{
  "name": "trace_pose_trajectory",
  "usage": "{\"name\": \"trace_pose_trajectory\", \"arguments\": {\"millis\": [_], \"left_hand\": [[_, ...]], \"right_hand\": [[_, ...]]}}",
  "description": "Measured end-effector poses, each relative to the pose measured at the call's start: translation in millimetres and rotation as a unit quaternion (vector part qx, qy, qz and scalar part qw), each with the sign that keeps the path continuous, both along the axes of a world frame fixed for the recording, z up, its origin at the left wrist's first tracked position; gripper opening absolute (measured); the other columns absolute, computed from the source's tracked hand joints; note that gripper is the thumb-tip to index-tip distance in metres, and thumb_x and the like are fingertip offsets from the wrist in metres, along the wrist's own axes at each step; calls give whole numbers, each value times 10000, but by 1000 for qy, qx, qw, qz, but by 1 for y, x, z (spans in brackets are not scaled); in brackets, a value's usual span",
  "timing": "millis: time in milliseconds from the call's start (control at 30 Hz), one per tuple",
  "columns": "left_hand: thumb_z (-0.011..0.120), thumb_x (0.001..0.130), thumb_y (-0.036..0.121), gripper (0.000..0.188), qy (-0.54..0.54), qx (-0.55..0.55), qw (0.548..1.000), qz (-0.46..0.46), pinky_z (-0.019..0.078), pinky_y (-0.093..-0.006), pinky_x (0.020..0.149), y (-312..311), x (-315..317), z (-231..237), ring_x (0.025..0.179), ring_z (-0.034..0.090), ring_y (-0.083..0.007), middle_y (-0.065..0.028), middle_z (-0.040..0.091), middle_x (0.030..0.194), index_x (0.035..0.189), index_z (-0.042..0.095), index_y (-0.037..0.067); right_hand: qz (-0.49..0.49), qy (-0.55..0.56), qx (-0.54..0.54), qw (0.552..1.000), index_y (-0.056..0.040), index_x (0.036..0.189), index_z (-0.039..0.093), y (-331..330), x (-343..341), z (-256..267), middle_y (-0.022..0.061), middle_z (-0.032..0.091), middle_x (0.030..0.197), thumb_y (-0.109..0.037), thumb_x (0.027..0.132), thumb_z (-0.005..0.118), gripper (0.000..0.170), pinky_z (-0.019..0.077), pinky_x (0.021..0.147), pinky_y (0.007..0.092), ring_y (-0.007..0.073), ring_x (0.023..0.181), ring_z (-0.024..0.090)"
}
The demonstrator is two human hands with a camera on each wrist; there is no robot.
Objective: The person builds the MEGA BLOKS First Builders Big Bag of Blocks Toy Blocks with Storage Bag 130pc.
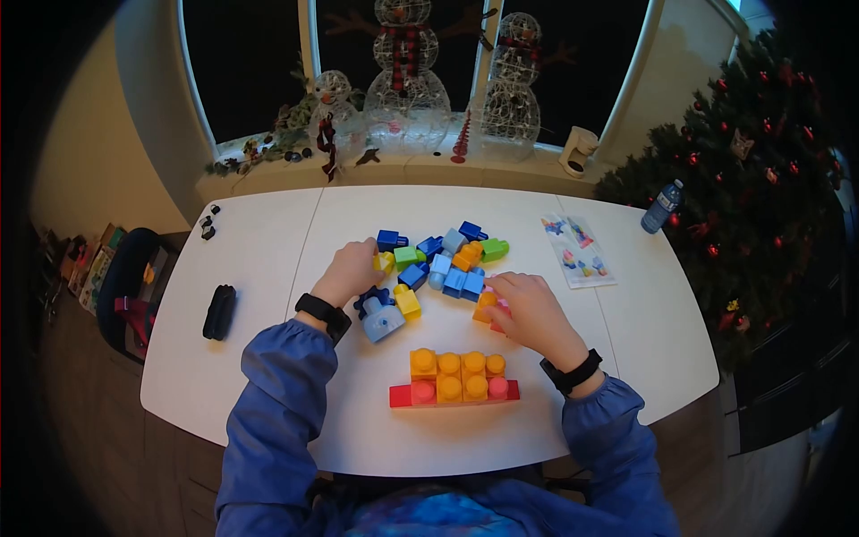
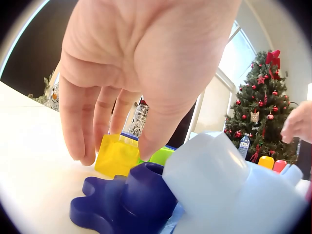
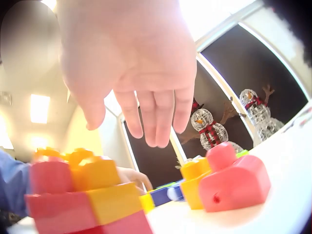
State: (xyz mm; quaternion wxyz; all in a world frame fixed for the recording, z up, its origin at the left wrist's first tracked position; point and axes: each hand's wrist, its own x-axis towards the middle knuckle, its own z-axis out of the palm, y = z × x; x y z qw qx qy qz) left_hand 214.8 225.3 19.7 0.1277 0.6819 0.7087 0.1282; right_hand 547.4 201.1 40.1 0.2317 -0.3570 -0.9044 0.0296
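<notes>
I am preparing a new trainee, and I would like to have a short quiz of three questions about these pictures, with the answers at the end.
1. True or false: in the right wrist view, a gap shows between the right hand and the pink block.
2. Which of these is nearest to the left hand?
a) the water bottle
b) a yellow block
c) the black case
3. How many wire snowmen show in the head view?

Key: 1. True. 2. b. 3. Three.
</notes>
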Motion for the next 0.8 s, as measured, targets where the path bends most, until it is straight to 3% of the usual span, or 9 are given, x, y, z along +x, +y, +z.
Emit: {"name": "trace_pose_trajectory", "arguments": {"millis": [100,300,400,800], "left_hand": [[828,817,232,439,9,16,1000,-11,573,-435,849,0,-3,-5,956,722,-362,-201,750,995,1177,672,33],[835,821,259,461,-6,45,999,-15,565,-441,846,-9,-8,-6,950,718,-355,-200,747,1014,1200,680,47],[835,822,257,446,-19,77,996,-37,564,-436,840,-15,-14,-12,950,711,-352,-187,745,1020,1188,689,49],[838,817,256,420,-31,76,996,-41,561,-426,848,-22,-12,-12,950,703,-346,-169,737,1033,1157,702,50]], "right_hand": [[-6,-45,-29,999,-85,1111,705,11,0,-14,99,709,1003,-193,868,758,271,478,941,434,299,953,676],[34,126,-52,990,-62,1129,713,-18,6,34,124,718,1038,-127,867,742,272,521,905,412,316,973,688],[70,157,-134,976,-54,1158,719,-47,24,60,129,716,1060,-87,857,736,304,562,868,389,318,983,696],[100,112,-122,981,-71,1168,746,-78,29,35,110,711,1090,-70,839,805,334,583,843,369,301,979,699]]}}
